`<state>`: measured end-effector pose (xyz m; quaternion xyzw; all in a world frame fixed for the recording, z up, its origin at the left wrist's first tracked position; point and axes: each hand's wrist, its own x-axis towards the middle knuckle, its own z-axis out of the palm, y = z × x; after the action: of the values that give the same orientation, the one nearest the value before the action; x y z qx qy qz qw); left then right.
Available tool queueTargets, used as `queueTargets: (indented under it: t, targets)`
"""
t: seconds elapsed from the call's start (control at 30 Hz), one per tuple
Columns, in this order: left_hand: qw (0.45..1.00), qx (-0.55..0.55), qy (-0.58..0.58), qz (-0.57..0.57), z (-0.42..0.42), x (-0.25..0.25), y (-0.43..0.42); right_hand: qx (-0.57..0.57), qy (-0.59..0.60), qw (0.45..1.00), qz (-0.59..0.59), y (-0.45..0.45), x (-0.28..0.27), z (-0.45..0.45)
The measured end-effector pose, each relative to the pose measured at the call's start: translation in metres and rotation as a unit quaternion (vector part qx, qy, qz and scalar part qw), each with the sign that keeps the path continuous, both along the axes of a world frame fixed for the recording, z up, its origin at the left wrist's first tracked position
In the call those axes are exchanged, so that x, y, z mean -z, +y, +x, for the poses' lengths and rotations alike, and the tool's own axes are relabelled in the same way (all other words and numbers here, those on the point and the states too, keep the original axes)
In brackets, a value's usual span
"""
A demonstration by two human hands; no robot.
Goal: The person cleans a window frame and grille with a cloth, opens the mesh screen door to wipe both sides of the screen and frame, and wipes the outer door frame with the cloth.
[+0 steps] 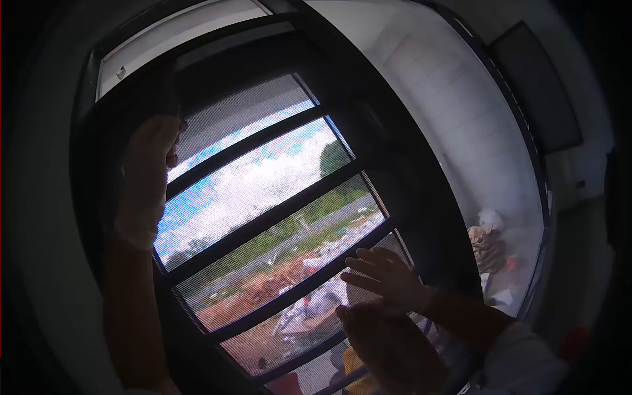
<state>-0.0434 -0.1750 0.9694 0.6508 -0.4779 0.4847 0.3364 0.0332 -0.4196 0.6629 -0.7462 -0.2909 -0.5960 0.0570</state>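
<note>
A dark-framed window screen (230,194) with fine mesh and several dark crossbars (263,250) fills the middle, tilted in my view. My left hand (153,148) is raised at the frame's left side, with its fingers curled in. Dark shadow hides what they hold, if anything. Around that wrist is a pale, wrinkled cuff (137,232). My right hand (384,280) lies over the lower right of the screen with fingers spread, near a crossbar. Just beneath it is a dark brown shape (395,352) whose kind I cannot make out.
Behind the mesh are sky, trees and a heap of rubble (309,316). To the right, a glazed opening (447,99) shows a pale wall or floor, with a crumpled brown bundle (486,249) at its lower end. A dark rectangular panel (536,89) stands at upper right.
</note>
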Motion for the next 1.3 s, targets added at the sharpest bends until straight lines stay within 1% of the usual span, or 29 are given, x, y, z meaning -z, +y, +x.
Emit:
queueTargets:
  t: [0.07,0.2,0.23,0.33,0.37,0.4,0.47,0.53,0.57,0.6,0.67,0.7,0.73,0.8,0.87,0.9,0.93,0.97,1.03,1.07,1.13,1.2,1.3]
  targets:
    - [0.999,0.035,-0.007,0.0,-0.002,0.012,-0.015,0.0,0.002,1.0,-0.004,-0.001,-0.001,0.001]
    - [0.998,0.051,0.013,0.022,-0.007,0.031,-0.032,0.001,0.003,1.0,-0.001,0.0,0.0,0.001]
    - [0.997,0.049,0.015,0.052,-0.007,0.031,-0.034,0.004,0.006,1.0,-0.003,0.0,0.0,0.0]
    - [0.997,0.05,0.009,0.06,-0.012,0.052,-0.045,0.017,0.011,1.0,-0.006,0.001,0.0,0.002]
    - [0.995,0.063,-0.037,0.064,-0.009,0.058,-0.053,0.023,0.009,1.0,-0.006,0.001,0.001,0.004]
    - [0.994,0.068,-0.048,0.067,-0.008,0.062,-0.058,0.029,0.007,1.0,-0.005,0.002,0.002,0.004]
    - [0.979,0.124,-0.103,0.122,-0.008,0.075,-0.071,0.017,-0.003,1.0,-0.002,0.003,0.0,0.003]
    - [0.977,0.161,-0.036,0.137,-0.013,0.091,-0.088,0.016,-0.008,1.0,0.0,0.003,0.0,0.002]
    - [0.972,0.188,-0.022,0.138,-0.015,0.099,-0.097,0.033,-0.014,0.999,-0.005,0.004,0.0,0.003]
    - [0.966,0.216,-0.009,0.139,-0.017,0.106,-0.106,0.022,-0.019,1.0,-0.001,0.004,0.001,0.004]
    - [0.963,0.231,-0.048,0.128,-0.021,0.118,-0.125,0.001,-0.029,1.0,0.009,0.004,0.0,0.002]
    - [0.96,0.248,-0.012,0.13,-0.024,0.124,-0.133,0.012,-0.042,0.999,0.003,0.004,-0.002,-0.001]
    - [0.955,0.265,0.024,0.132,-0.028,0.131,-0.14,-0.011,-0.006,1.0,0.008,0.002,0.0,0.001]
    - [0.946,0.298,-0.001,0.127,-0.029,0.144,-0.155,-0.055,0.062,0.996,0.018,-0.006,0.008,0.019]
    - [0.936,0.323,-0.019,0.14,-0.033,0.155,-0.166,0.039,0.099,0.994,-0.021,-0.008,0.013,0.023]
    - [0.934,0.329,-0.009,0.137,-0.035,0.16,-0.17,0.263,-0.008,0.959,-0.107,-0.005,0.01,0.016]
    - [0.932,0.337,0.0,0.134,-0.037,0.166,-0.173,0.28,-0.024,0.953,-0.111,-0.002,0.006,0.015]
    - [0.93,0.344,0.01,0.132,-0.04,0.172,-0.177,0.227,-0.01,0.97,-0.088,-0.002,0.002,0.013]
    - [0.941,0.324,-0.007,0.095,-0.043,0.186,-0.182,0.124,0.011,0.991,-0.045,0.0,-0.006,0.011]
    - [0.947,0.313,-0.015,0.077,-0.044,0.195,-0.184,0.097,0.012,0.995,-0.034,0.001,-0.006,0.008]
    - [0.965,0.255,-0.048,0.027,-0.041,0.211,-0.187,0.062,0.016,0.998,-0.018,0.001,-0.005,0.004]
    - [0.973,0.227,-0.035,0.021,-0.04,0.22,-0.179,0.025,0.026,0.999,0.002,0.001,-0.005,0.002]
    - [0.979,0.205,-0.001,0.016,-0.037,0.226,-0.167,-0.089,0.074,0.991,0.065,-0.002,-0.002,0.0]
